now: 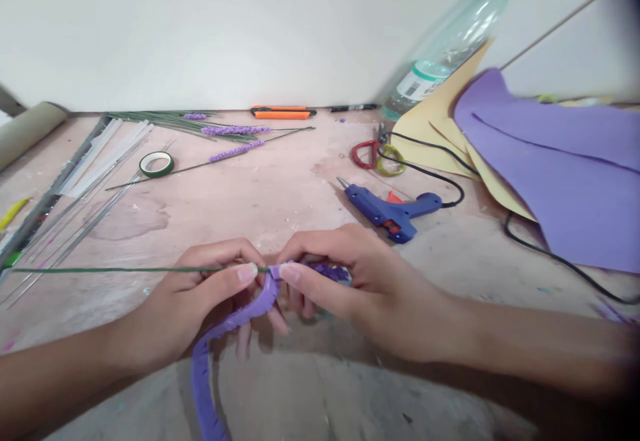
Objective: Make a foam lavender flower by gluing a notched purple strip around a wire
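Both hands are mostly closed, fingertips drawn into a pinch, side by side and just apart over the nearer half of the counter [280, 194]. Left hand [193, 298] grips the green stem [110, 270] between thumb and forefinger, its other fingers loosely curled below. Right hand [373, 281] pinches the purple strip [203, 374] where it meets the stem; frilled purple bits show beneath its fingers. From there the strip trails loose past the left hand's fingers toward the near edge, slits cut along one side, while the stem runs toward the left edge, roughly parallel to the far edge. Beyond the right hand lies a blue glue gun [383, 211], with scissors [366, 154] behind it. Sheets [565, 181], purple over yellow, lie toward the right edge, and a bottle [453, 54] is near the far right corner. Along the far edge are a pen [354, 108], an orange cutter [283, 114] and purple sprigs [235, 130]. Tape [157, 173] lies beside wires [90, 224] and clear sticks [93, 158] toward the left edge
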`<state>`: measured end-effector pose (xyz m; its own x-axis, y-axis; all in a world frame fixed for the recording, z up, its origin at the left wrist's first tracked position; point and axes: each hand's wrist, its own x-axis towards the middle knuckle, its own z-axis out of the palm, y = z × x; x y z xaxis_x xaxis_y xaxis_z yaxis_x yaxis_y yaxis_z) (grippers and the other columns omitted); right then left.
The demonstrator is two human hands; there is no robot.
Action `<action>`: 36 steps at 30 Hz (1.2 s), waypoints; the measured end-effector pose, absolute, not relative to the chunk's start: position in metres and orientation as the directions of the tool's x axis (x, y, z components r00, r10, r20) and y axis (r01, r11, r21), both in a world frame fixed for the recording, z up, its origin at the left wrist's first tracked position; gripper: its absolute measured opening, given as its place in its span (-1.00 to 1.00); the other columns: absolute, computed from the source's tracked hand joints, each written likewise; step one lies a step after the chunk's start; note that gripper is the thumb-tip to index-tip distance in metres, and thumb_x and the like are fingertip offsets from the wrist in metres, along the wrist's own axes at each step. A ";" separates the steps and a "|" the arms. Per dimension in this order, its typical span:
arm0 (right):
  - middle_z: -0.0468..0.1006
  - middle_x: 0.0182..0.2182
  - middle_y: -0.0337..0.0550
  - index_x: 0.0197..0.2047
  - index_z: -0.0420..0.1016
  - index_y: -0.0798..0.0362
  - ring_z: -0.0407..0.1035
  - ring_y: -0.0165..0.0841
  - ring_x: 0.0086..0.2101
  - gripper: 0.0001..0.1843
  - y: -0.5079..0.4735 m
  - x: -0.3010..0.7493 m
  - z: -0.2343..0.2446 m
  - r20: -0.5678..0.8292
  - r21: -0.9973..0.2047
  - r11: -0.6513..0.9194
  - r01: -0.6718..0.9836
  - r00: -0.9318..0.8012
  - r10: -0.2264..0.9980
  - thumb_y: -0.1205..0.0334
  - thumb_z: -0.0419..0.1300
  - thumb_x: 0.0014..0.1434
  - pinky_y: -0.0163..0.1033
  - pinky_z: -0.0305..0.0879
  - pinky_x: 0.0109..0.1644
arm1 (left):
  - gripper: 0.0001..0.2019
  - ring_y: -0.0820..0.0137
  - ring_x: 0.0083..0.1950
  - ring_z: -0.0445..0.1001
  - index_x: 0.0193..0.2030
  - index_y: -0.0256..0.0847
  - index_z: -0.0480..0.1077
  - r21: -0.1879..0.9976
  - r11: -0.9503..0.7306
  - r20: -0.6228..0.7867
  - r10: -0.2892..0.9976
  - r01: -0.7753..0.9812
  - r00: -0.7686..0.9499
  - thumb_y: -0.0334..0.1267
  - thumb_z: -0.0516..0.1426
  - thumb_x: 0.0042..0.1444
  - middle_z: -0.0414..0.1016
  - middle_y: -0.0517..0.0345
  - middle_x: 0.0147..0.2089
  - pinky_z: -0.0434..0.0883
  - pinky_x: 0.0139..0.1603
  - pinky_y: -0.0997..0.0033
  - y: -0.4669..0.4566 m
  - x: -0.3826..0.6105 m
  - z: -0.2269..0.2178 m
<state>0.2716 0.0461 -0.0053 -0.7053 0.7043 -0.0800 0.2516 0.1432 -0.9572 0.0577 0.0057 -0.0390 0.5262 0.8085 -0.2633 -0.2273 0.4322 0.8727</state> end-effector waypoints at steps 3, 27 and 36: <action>0.53 -0.53 -0.25 -0.34 0.51 0.16 0.35 -0.52 -0.53 -0.78 0.043 0.270 -0.005 -0.018 -0.955 0.187 0.232 -0.671 0.741 0.29 0.16 0.34 -0.43 0.28 -0.44 | -0.77 0.47 -0.52 0.56 -0.19 -0.24 0.51 0.868 0.454 -0.291 0.792 -0.200 0.536 -0.13 0.15 0.35 0.69 0.02 -0.31 0.45 -0.53 0.62 0.005 0.056 -0.039; 0.54 -0.51 -0.28 -0.31 0.55 0.11 0.33 -0.52 -0.52 -0.90 0.040 0.273 -0.010 0.255 -0.775 0.553 0.306 -0.650 0.716 0.41 0.22 0.24 -0.42 0.26 -0.41 | -0.71 0.46 -0.49 0.60 -0.21 -0.27 0.58 0.792 0.523 -0.283 0.771 -0.315 0.571 -0.19 0.08 0.41 0.72 -0.06 -0.29 0.54 -0.46 0.61 0.006 0.059 -0.037; 0.57 -0.43 -0.19 -0.24 0.54 0.13 0.41 -0.45 -0.43 -0.76 0.056 0.278 -0.003 -0.018 -0.939 0.243 0.242 -0.744 0.668 0.17 0.14 0.35 -0.36 0.35 -0.33 | -0.75 0.45 -0.53 0.59 -0.23 -0.25 0.50 0.830 0.495 -0.302 0.785 -0.256 0.540 -0.17 0.10 0.39 0.72 -0.03 -0.30 0.50 -0.52 0.60 0.004 0.056 -0.036</action>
